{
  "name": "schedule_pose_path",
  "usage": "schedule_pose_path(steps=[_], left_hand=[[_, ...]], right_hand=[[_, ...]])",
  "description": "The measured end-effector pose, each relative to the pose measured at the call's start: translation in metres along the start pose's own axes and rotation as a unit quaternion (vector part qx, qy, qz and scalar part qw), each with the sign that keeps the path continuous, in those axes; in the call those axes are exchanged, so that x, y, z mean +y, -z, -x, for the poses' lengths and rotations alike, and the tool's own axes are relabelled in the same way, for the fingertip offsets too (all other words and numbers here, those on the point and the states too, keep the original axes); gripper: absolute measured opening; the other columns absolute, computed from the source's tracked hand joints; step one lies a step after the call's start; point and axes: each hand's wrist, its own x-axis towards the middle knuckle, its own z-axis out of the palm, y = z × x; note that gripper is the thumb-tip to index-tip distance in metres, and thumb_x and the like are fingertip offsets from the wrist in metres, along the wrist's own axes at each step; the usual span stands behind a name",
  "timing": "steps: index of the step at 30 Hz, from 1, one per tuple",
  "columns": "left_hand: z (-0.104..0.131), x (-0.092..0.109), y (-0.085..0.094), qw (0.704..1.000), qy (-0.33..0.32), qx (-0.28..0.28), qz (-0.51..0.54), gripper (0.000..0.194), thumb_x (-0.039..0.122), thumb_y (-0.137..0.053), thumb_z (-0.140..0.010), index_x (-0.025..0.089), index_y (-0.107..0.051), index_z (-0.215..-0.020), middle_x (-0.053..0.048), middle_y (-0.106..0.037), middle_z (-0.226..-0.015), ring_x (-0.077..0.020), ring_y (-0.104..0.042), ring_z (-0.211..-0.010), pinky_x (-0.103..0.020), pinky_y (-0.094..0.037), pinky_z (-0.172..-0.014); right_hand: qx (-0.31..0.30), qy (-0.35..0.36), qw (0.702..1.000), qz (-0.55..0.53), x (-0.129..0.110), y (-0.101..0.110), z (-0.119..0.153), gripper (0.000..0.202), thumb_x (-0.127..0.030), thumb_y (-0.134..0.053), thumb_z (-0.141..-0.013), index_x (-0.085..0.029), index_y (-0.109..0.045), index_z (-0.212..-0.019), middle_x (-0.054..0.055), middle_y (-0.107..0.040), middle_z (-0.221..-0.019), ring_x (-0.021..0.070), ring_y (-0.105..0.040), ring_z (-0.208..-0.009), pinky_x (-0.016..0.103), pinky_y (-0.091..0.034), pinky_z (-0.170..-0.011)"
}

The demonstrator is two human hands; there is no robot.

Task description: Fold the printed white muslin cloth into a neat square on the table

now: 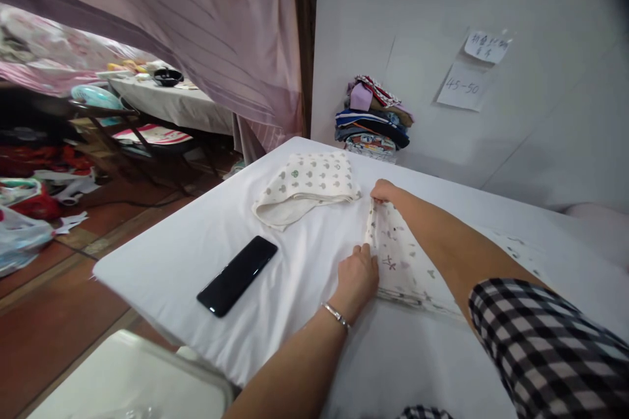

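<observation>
A thin white cloth (pixel 405 262) with small scattered prints lies folded in layers on the white-covered table. My right hand (pixel 383 191) is closed on its far left corner. Nearer to me, my left hand (pixel 358 275), below a silver bracelet (pixel 337 316), grips the left edge of the same cloth; its fingertips are partly hidden. My right forearm crosses over the cloth and covers part of it. Just left of my hands rests another folded white cloth (pixel 314 177) with grey-green motifs, its near left flap loosely curved.
A black phone (pixel 238 275) lies on the table (pixel 304 275) at the left. Stacked folded clothes (pixel 373 118) stand by the wall, near two paper notes (pixel 462 86). A pinkish curtain (pixel 236 26) hangs behind, and a pale stool (pixel 128 380) stands at the lower left.
</observation>
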Motion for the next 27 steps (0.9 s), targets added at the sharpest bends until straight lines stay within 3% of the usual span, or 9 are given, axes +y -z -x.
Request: schedule_pose_path(steps=[11,21,27], left_hand=[[0.0,0.0,0.003,1.0,0.005,-0.016,0.006,0.024,0.029,-0.033,-0.097,0.019,-0.051,-0.109,-0.009,-0.061,-0.103,-0.0197,-0.065,-0.087,-0.03,-0.043,-0.069],[0.001,0.001,0.003,1.0,0.016,-0.007,0.009,0.019,0.028,-0.035,-0.096,0.018,-0.047,-0.106,-0.01,-0.064,-0.099,-0.022,-0.065,-0.088,-0.031,-0.043,-0.069],[-0.001,-0.002,-0.001,1.0,0.014,0.003,0.014,0.019,0.03,-0.036,-0.096,0.017,-0.047,-0.106,-0.011,-0.065,-0.102,-0.0219,-0.065,-0.09,-0.03,-0.043,-0.071]], right_hand=[[0.011,-0.02,0.999,0.024,0.003,-0.004,-0.003,0.01,-0.018,-0.065,-0.073,-0.009,-0.069,-0.073,0.01,-0.064,-0.056,0.0211,-0.065,-0.061,0.027,-0.05,-0.057],[-0.002,-0.049,0.994,-0.095,0.0,-0.013,0.004,0.01,-0.016,-0.062,-0.078,-0.008,-0.068,-0.075,0.007,-0.058,-0.048,0.0181,-0.062,-0.05,0.026,-0.051,-0.051],[-0.009,-0.015,0.98,-0.196,0.013,-0.007,0.033,0.01,-0.02,-0.06,-0.086,-0.012,-0.065,-0.084,0.003,-0.064,-0.059,0.0088,-0.06,-0.051,0.018,-0.051,-0.055]])
